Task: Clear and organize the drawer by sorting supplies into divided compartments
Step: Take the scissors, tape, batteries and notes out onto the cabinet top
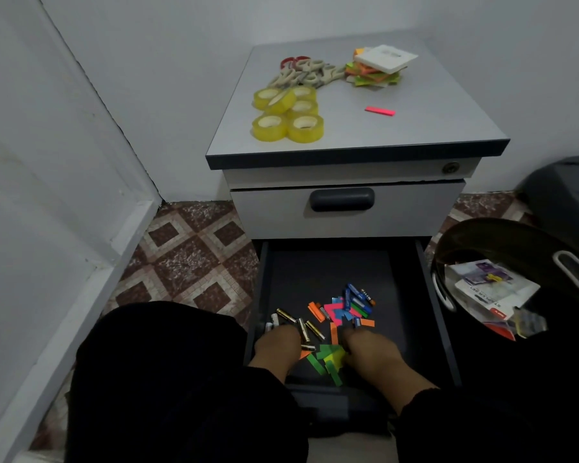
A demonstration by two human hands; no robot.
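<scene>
Dark drawer (415,295): both hands, left (276,345) and right (370,349), among batteries (306,329).

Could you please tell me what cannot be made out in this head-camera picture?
- Left hand and right hand: fingers curl away, so any grip is hidden.
- Battery labels: too small.
- Black bin contents: partly hidden by its rim, blurred.
- Drawer front: covered by sleeves.
</scene>
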